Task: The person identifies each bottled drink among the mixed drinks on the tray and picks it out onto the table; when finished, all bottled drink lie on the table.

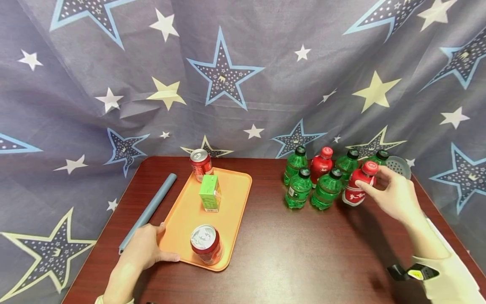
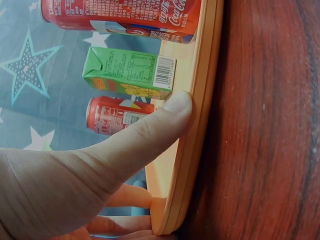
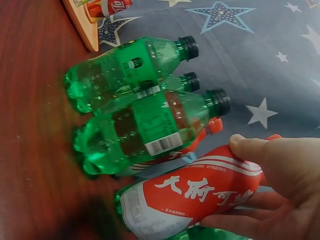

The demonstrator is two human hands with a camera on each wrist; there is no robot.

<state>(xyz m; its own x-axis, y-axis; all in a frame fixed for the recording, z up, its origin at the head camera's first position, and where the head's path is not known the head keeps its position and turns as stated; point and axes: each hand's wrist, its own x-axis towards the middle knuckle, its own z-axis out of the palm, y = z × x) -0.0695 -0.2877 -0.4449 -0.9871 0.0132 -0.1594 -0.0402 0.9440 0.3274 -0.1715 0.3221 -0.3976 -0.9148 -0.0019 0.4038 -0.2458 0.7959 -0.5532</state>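
My right hand [image 1: 396,196] grips a red-labelled cola bottle [image 1: 355,188] round its upper part. In the right wrist view this bottle [image 3: 197,187] leans compared with the green bottles [image 3: 150,125] beside it; I cannot tell whether its base touches the table. At the near left corner of an orange tray [image 1: 233,190], my left hand [image 1: 144,249] holds the rim, thumb on the near edge and fingers along the left side. On the tray stand a near red can [image 1: 206,245], a green drink carton [image 1: 210,193] and a far red can [image 1: 201,164].
Several green bottles [image 1: 298,190] with black caps and another red bottle [image 1: 321,164] stand clustered at the back right. Behind my right hand is a grey perforated round object [image 1: 398,166]. A blue-grey bar [image 1: 149,211] lies left of the tray. A starred curtain [image 1: 243,122] hangs behind the table.
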